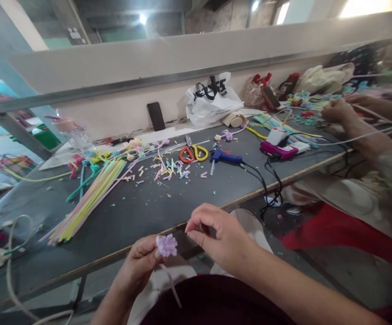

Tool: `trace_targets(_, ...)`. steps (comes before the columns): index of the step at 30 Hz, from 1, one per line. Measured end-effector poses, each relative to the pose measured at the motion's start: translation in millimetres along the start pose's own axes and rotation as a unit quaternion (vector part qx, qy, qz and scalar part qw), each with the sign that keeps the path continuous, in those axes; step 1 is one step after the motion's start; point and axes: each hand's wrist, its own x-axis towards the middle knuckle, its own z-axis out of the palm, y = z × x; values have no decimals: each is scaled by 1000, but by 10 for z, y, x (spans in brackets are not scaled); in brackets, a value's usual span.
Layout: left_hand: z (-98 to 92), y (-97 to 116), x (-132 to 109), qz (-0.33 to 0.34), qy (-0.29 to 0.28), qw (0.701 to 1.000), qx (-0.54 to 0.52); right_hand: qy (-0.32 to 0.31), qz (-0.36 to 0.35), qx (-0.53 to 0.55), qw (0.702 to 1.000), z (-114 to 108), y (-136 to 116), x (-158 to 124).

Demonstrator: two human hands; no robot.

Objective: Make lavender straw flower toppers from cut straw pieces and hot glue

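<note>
My left hand (142, 261) pinches a light purple pipe-cleaner flower (167, 245) between thumb and fingers, just in front of the table edge. Its thin lilac stem (173, 289) hangs down over my lap. To the right of the flower, apart from it, is my right hand (216, 237). Its thumb and forefinger tips come together in a pinch; whether something tiny is between them cannot be made out. Beyond my hands, a blue glue gun (228, 157) lies on the dark table (142, 207), beside scissors (193, 153) with red and yellow handles.
Yellow and pink pipe cleaners (87, 201) lie in a bundle at left. Cut pieces (169, 170) litter the middle. A phone (156, 116) leans on the back panel near a white bag (212, 101). Black cables run from a magenta power strip (279, 150). A co-worker's hands (340, 110) work at right.
</note>
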Motion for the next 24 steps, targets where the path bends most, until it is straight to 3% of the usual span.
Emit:
trace_targets(4,30,-10,3,-15,16,999,-36,-14,-115,-36,993,143,13,-84)
trace_targets(7,27,-18,1,-25,19,999,-28,-29,-157,-83,984,198,-11,-108)
trace_targets(18,50,-39,3,-13,31,999,5,-60,-135,-154,977,230,-59,-86)
trace_targets(24,187,32,9,-20,65,996,-64,-71,-204,-186,959,260,33,-78)
